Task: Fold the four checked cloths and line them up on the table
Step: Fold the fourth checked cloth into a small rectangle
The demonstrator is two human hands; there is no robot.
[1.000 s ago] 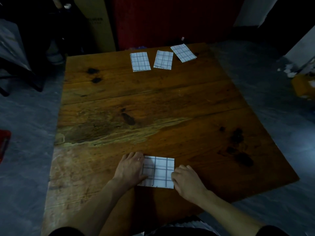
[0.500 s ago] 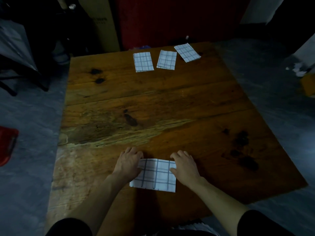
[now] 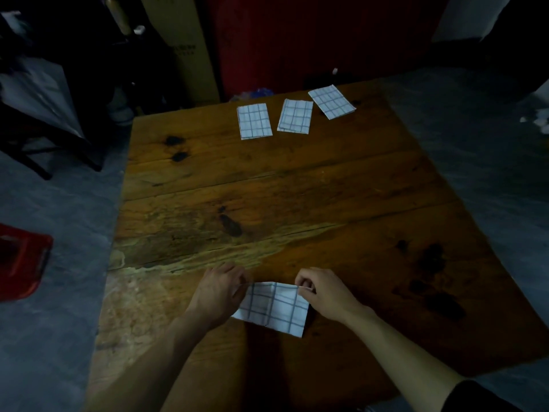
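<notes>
Table (image 3: 297, 203): a wooden top of wide planks, with dark knots and a pale worn band across the near half.

Fourth cloth (image 3: 274, 307): a white cloth with dark checks, folded and lying near the table's front edge, between the two hands. A crease runs down its middle, and its far edge is a little lifted at both corners.

Left hand (image 3: 221, 292): it is at the left far corner of the fourth cloth — the fingers are curled and pinch that corner. The palm covers the left border of the cloth.

Right hand (image 3: 322, 291): it is at the right far corner of the same cloth. Thumb and forefinger are bent and pinch the corner; the other fingers are curled under.

Left folded cloth (image 3: 254, 121): it lies flat near the far edge of the table, almost straight.

Middle folded cloth (image 3: 295, 115): just beside the left one, not touching it, turned slightly.

Right folded cloth (image 3: 331, 101): near the middle one but apart, turned more strongly — its corner reaches close to the far edge.

Floor (image 3: 53, 337): grey, on both sides of the table.

Red object (image 3: 20, 266): on the floor at the left; what it is I cannot tell.

Cardboard box (image 3: 185, 49): it stands behind the table, in the dark.
</notes>
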